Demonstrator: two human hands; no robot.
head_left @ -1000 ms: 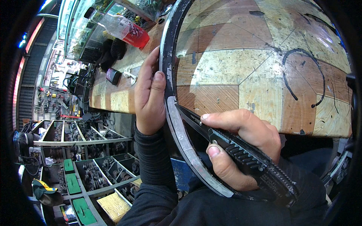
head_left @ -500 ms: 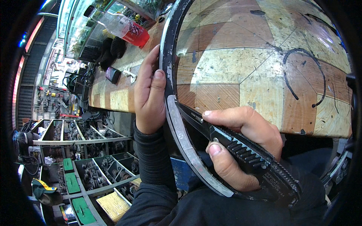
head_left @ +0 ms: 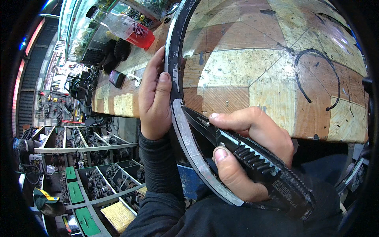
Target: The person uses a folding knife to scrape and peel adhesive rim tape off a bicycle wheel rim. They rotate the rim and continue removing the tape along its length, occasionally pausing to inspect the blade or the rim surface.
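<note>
Rim crosses the worktop edge; the left hand lies against it, but I cannot tell whether its fingers clamp. The right hand's fingers clamp a black knife, tip at the rim's inner edge. A clear bottle holds red liquid; divided bins hold metal parts beside 3 green panels.

The left hand is held upright, left thumb pointed upward, above a black-sleeved forearm. The right hand is curled tight, its index finger extended leftward, right thumb set below.
</note>
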